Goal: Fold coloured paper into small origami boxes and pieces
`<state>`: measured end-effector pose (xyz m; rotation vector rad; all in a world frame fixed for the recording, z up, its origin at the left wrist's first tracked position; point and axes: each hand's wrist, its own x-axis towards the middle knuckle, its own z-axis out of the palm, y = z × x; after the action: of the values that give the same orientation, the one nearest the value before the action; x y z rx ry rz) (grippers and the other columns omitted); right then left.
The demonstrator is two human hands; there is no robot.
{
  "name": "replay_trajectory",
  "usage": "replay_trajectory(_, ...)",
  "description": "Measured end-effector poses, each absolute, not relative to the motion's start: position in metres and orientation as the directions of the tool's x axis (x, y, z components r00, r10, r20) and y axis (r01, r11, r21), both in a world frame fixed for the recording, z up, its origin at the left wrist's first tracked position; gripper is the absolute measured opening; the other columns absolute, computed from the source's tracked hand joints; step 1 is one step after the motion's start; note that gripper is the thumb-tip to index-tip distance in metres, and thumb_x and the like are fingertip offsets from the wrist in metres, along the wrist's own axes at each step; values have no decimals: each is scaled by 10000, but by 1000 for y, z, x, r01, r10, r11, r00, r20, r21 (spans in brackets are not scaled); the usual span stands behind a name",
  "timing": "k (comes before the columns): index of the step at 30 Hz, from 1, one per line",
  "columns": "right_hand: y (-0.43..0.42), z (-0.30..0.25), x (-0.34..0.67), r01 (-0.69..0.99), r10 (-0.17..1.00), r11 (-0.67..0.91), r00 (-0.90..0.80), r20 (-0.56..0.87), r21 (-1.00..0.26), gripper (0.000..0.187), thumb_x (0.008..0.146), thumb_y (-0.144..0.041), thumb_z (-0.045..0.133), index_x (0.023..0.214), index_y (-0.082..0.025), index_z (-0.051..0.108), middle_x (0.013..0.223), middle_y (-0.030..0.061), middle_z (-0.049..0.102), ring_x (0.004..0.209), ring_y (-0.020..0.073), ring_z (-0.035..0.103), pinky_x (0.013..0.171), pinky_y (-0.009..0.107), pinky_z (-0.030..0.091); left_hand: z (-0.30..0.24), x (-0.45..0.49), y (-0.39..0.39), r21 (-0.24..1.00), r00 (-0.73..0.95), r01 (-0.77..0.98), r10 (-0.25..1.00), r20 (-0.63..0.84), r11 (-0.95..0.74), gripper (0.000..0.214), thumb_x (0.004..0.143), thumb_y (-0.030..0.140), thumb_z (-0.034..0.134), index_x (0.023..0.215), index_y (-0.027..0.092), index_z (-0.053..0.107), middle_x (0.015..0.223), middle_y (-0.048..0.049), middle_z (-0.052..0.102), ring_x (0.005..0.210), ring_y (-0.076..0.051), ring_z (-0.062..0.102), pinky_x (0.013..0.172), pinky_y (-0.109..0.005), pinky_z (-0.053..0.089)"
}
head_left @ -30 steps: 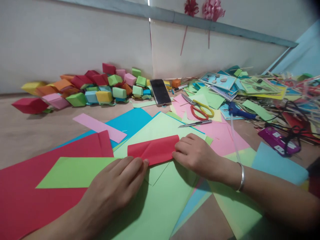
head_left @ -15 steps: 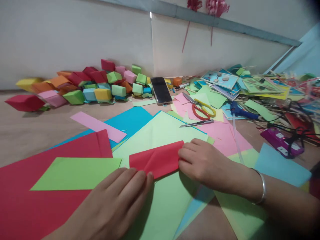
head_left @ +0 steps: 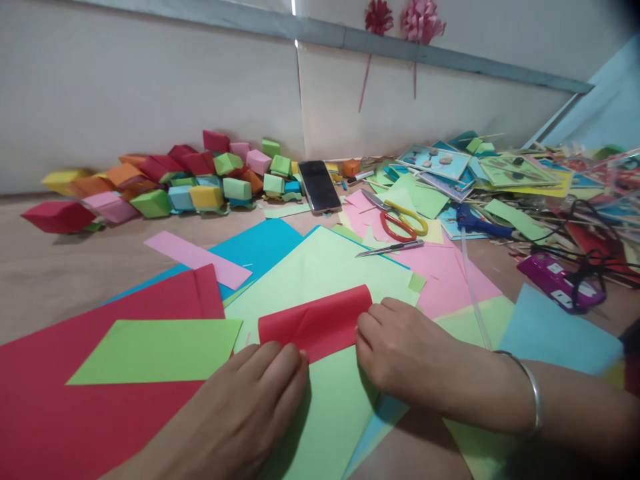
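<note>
A piece of red paper, bent over into a rounded fold, lies on pale green sheets. At its lower left edge, my left hand holds the paper with fingers together; the thumb is hidden. The right end is gripped by my right hand, its fingers curled in and a silver bangle on the wrist. Left of the folded piece, a bright green paper strip rests across a large red sheet. A pink strip lies behind these, partly over blue paper.
Beyond the sheets lie a cutter knife, scissors and a phone. Folded paper blocks are heaped along the wall. On the right are a blue glue gun, a purple power strip with black cable, and a pile of cards.
My right hand has slid slightly down along the red paper's right end, which now shows a more rounded fold. My left hand stays at the lower left edge. The camera view has shifted slightly.
</note>
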<state>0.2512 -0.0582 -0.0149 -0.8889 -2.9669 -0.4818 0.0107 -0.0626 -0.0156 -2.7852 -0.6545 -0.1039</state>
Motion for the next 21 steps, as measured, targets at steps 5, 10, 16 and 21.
replay_trajectory(5, -67, -20, 248, 548, 555, 770, -828, 82, 325, 186, 806, -50, 523, 669, -175, 534, 649, 37, 482, 609, 174, 383, 578, 351, 104, -11, 34, -65, -220, 834, 481, 520, -183, -849, 357, 907, 152, 455, 1224, 124, 615, 820, -106, 695, 651, -265, 613, 521, -371, 482)
replay_trajectory(10, -67, -19, 248, 548, 565, 774, -824, 43, 319, 162, 764, -36, 543, 663, -163, 544, 661, 42, 477, 641, 176, 391, 580, 349, 125, -13, 46, -45, -88, 667, 680, 664, -337, -728, 358, 911, 57, 396, 1172, 143, 626, 868, -94, 710, 745, -272, 679, 585, -384, 539)
replay_trajectory(16, -68, -17, 246, 547, 561, 793, -827, 29, 266, 185, 755, -27, 559, 629, -160, 534, 653, 43, 473, 643, 170, 376, 574, 338, 126, -16, 46, -38, -90, 584, 760, 737, -339, -644, 509, 883, 10, 381, 1360, 124, 519, 1033, -150, 724, 854, -282, 706, 646, -390, 577)
replay_trajectory(21, -69, -15, 246, 549, 563, 794, -826, 24, 260, 206, 747, -17, 557, 611, -164, 511, 653, 44, 472, 645, 168, 372, 575, 336, 124, -18, 48, -45, -206, 521, 760, 767, -374, -616, 626, 873, -32, 292, 1468, 130, 399, 965, -141, 709, 760, -278, 709, 555, -365, 561)
